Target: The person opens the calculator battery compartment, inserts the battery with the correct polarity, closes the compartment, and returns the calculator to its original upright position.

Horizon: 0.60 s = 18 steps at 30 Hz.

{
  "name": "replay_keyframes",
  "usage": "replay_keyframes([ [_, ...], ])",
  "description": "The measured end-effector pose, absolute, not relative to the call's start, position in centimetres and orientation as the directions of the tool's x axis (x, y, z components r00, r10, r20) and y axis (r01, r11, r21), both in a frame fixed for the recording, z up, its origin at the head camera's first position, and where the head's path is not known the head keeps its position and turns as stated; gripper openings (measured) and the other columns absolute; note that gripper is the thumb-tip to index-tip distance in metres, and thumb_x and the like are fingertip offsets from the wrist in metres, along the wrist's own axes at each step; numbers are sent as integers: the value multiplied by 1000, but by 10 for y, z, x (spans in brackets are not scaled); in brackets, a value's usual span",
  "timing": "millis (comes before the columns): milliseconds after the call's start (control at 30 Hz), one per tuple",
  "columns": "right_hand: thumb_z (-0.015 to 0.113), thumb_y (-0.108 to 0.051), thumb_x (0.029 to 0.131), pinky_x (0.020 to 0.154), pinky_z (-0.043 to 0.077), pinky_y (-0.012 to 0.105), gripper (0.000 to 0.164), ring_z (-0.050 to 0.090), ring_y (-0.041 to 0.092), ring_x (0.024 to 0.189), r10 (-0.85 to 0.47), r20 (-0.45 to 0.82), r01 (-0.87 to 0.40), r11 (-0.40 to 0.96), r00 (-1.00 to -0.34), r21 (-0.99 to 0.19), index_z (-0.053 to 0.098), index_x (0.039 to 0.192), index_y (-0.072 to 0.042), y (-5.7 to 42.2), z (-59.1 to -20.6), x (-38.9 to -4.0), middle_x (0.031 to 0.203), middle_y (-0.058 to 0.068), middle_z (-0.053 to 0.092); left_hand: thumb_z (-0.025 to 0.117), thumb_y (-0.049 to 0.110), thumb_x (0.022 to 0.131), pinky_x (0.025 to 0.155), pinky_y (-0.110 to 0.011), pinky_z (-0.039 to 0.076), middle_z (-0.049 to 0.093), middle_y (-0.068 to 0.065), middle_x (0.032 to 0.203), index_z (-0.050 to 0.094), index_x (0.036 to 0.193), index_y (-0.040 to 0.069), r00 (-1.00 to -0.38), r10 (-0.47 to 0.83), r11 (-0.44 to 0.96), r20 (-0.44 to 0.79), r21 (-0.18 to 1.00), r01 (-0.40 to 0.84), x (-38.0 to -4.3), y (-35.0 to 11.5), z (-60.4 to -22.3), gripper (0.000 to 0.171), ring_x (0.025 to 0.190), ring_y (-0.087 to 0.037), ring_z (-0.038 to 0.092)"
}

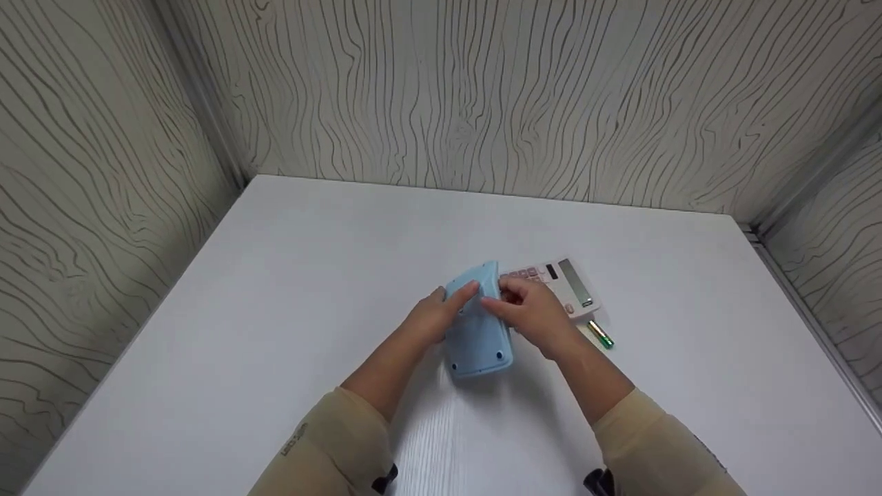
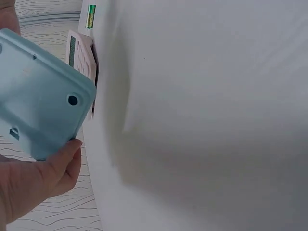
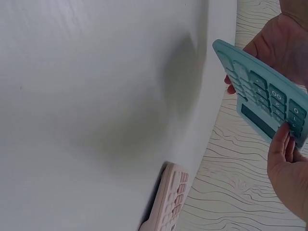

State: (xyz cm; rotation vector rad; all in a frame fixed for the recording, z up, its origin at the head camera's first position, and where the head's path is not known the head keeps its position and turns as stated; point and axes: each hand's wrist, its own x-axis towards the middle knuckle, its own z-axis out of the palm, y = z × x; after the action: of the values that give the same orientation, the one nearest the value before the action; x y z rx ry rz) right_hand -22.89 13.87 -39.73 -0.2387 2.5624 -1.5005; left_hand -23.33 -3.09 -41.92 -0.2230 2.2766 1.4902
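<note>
A light blue calculator (image 1: 477, 341) is held above the table, its back with round dark feet turned toward the head view. My left hand (image 1: 433, 315) grips its left side, thumb lying over the back. At the opposite edge my right hand (image 1: 541, 315) pinches it with curled fingers. The right wrist view shows the calculator's keys (image 3: 274, 96), with right fingertips (image 3: 280, 132) on the key side. A small notch (image 2: 14, 133) in the back shows in the left wrist view. What lies under my right thumb is hidden.
A pale pink calculator (image 1: 575, 286) lies face up on the white table (image 1: 331, 262), partly behind my right hand. Beside it is a green and gold battery (image 1: 600, 334). Wood-patterned panels (image 1: 455, 96) stand along the table's back and sides.
</note>
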Motion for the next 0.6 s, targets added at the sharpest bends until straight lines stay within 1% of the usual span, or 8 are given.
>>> replay_keyframes([
  [100, 68, -36, 81, 76, 52, 33, 38, 59, 19, 86, -242, -57, -73, 496, -969, -866, 64, 110, -13, 134, -397, -227, 96, 4, 62, 38, 83, 69, 98, -50, 35, 26, -17, 147, 15, 147, 12, -896, 74, 415, -438, 830, -372, -233, -29, -417, 108, 129, -36, 33],
  [200, 69, -34, 80, 76, 52, 33, 36, 58, 19, 85, -260, -49, -93, 509, -964, -856, 65, 109, -13, 130, -396, -225, 95, 4, 61, 43, 82, 67, 99, -52, 33, 24, -17, 147, 12, 147, 16, -887, 72, 419, -456, 821, -388, -231, -28, -413, 109, 128, -36, 34],
  [333, 70, -33, 79, 76, 52, 32, 36, 57, 19, 84, -277, -40, -113, 515, -960, -850, 65, 109, -14, 125, -391, -221, 95, 3, 61, 51, 78, 65, 99, -49, 35, 23, -17, 147, 10, 148, 18, -884, 91, 399, -458, 830, -389, -231, -28, -411, 111, 126, -35, 36],
  [500, 70, -38, 79, 79, 51, 33, 43, 57, 19, 87, -298, -43, -122, 516, -954, -848, 62, 114, -16, 126, -391, -221, 99, 3, 61, 54, 78, 64, 99, -47, 35, 26, -15, 147, 11, 147, 17, -895, 113, 364, -432, 856, -368, -232, -29, -411, 112, 125, -33, 38],
  [600, 67, -42, 80, 82, 50, 34, 48, 59, 20, 93, -317, -54, -110, 479, -947, -871, 60, 119, -15, 128, -392, -222, 108, 3, 61, 53, 78, 63, 99, -47, 36, 27, -15, 146, 13, 147, 18, -896, 122, 343, -427, 865, -365, -232, -29, -412, 110, 124, -32, 39],
])
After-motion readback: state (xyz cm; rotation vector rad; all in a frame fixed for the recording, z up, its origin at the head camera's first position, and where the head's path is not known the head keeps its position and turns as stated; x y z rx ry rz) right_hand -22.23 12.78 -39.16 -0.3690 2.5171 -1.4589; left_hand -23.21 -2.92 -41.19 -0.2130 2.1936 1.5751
